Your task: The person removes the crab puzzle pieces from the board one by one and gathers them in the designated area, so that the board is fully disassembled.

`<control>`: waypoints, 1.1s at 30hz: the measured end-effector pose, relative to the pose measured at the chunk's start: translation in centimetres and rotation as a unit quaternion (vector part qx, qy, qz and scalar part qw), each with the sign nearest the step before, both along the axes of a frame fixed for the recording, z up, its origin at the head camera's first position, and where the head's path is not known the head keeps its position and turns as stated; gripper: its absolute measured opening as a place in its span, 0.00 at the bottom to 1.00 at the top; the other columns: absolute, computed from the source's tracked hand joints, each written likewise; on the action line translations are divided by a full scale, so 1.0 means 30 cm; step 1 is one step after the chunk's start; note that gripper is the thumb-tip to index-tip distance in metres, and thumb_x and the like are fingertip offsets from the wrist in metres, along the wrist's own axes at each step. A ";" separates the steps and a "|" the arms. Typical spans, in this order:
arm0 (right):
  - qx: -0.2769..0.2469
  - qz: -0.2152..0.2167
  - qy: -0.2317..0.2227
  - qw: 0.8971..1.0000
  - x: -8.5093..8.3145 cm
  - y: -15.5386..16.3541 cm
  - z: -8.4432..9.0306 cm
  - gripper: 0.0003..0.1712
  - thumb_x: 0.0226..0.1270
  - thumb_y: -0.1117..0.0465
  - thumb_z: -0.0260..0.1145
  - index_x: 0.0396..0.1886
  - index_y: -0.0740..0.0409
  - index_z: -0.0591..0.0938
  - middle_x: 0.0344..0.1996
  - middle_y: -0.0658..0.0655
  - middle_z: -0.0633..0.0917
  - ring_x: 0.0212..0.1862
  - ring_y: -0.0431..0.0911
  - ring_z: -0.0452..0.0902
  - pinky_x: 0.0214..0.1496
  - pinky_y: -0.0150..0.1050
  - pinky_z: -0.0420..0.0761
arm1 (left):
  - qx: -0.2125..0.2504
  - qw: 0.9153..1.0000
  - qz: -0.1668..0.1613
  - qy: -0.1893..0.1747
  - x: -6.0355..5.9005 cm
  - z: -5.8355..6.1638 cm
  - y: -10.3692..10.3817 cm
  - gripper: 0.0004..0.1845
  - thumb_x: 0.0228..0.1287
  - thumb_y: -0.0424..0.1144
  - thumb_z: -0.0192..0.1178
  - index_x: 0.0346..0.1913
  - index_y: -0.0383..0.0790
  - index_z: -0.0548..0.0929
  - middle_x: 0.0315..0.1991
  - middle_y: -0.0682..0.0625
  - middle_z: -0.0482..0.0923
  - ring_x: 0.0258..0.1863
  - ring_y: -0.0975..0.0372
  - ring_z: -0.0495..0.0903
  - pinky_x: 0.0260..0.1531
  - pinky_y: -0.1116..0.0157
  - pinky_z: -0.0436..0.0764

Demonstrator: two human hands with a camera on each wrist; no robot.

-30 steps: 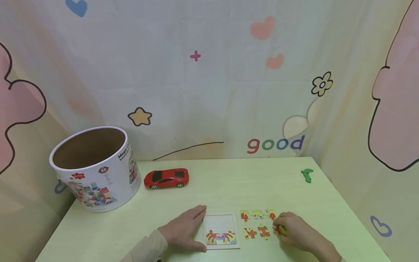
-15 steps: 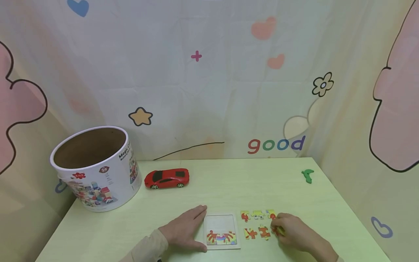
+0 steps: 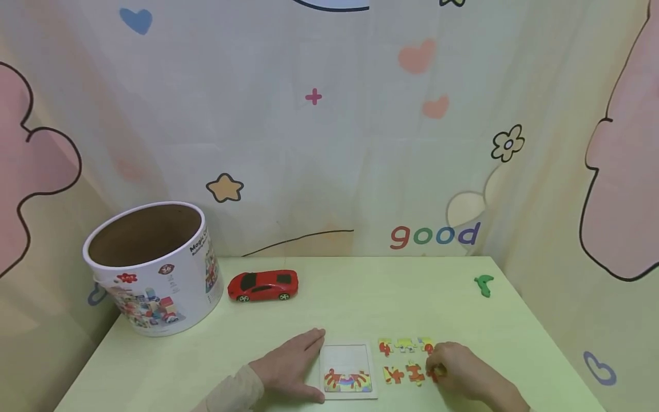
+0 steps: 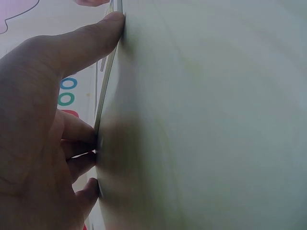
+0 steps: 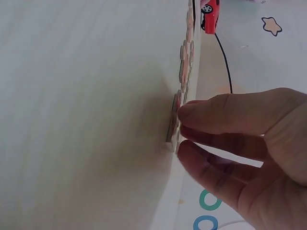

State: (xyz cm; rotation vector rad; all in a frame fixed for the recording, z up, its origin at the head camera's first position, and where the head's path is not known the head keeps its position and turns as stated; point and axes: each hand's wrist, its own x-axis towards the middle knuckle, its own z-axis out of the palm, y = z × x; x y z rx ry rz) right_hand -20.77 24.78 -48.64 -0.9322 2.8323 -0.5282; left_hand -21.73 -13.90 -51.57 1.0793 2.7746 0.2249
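My left hand [image 3: 290,366] rests on the table with fairly straight fingers, its fingertips and thumb at the left edge of a small square puzzle tray [image 3: 374,375]. Along the tray's bottom lies a row of joined jigsaw pieces [image 3: 347,382] in red, yellow and purple. At the right, my right hand [image 3: 465,369] holds a puzzle piece [image 5: 174,120] low at the table, thumb and fingertips at its edges. Most of that piece is hidden by the fingers in the head view. Beside it lie two orange-yellow pieces [image 3: 415,373], with a row of loose pieces [image 3: 405,345] behind them.
A large white printed tub [image 3: 154,297], open at the top, stands at the back left. Next to it is a red toy car [image 3: 264,285]. A small green toy piece [image 3: 484,285] lies at the back right. A patterned cloth [image 3: 309,171] hangs behind the table.
My right hand has drawn slightly left, and the piece in its fingers, tilted with yellow showing before, is now low beside the lower row. The left hand stays; the head view has tilted up slightly.
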 end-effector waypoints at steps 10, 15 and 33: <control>-0.009 0.013 0.029 0.999 -0.026 -0.098 0.054 0.09 0.56 0.62 0.73 0.38 0.55 0.87 0.34 0.46 0.84 0.36 0.37 0.76 0.36 0.33 0.79 | -0.005 1.000 0.000 0.006 -0.012 0.007 -0.021 0.60 0.51 0.77 0.55 0.75 0.34 0.57 0.77 0.45 0.52 0.75 0.53 0.55 0.72 0.59 0.62; -0.019 0.014 0.014 1.000 -0.033 -0.145 0.060 0.10 0.59 0.59 0.72 0.40 0.56 0.87 0.36 0.47 0.85 0.38 0.38 0.77 0.39 0.34 0.80 | -0.003 1.000 -0.005 0.005 -0.014 0.000 -0.031 0.59 0.52 0.77 0.55 0.74 0.34 0.57 0.77 0.45 0.52 0.75 0.53 0.55 0.72 0.59 0.62; -0.020 0.059 0.027 0.998 -0.038 -0.251 0.040 0.10 0.61 0.60 0.70 0.43 0.56 0.86 0.39 0.49 0.85 0.40 0.40 0.78 0.42 0.35 0.81 | -0.009 1.000 -0.006 0.003 -0.003 -0.008 -0.005 0.59 0.52 0.77 0.55 0.75 0.35 0.57 0.77 0.46 0.52 0.75 0.54 0.55 0.72 0.60 0.62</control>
